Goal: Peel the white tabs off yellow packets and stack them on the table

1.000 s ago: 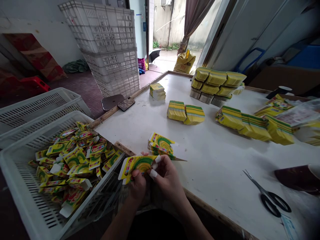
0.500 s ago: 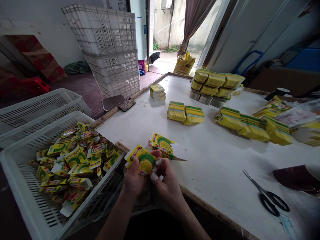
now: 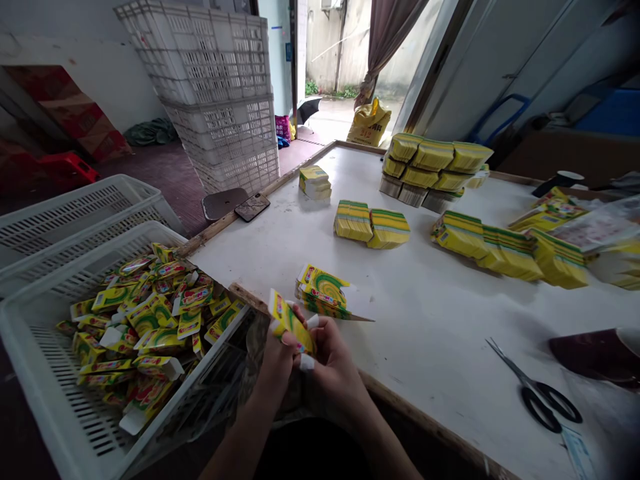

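From my feed I can't read the print on the yellow carton [image 3: 290, 325]: it is turned nearly edge-on to the camera, and its lower end is hidden behind the thumbs. Both forearms are cut off by the bottom of the frame, and the palms face away from me, so I see only knuckles and fingertips. The carton sits in the air just over the near edge of the table [image 3: 425, 320], between the white crate [image 3: 30, 353] of loose cartons on the left and the short stack of flat cartons [image 3: 324, 292] just beyond the hands. Its long axis runs on a slant, with the upper end pointing up and left toward the crate and the lower end dropping right into the hands. The left hand [image 3: 273, 363] is curled closed round the carton's lower left side, thumb pressed on the near face. The right hand [image 3: 333, 373] pinches the lower right end, its fingers bent and close together; two fingertips [image 3: 307, 362] wear white wraps. Whether the carton's flaps are tucked, I cannot tell. Scissors [image 3: 543, 393] lie well apart to the right.
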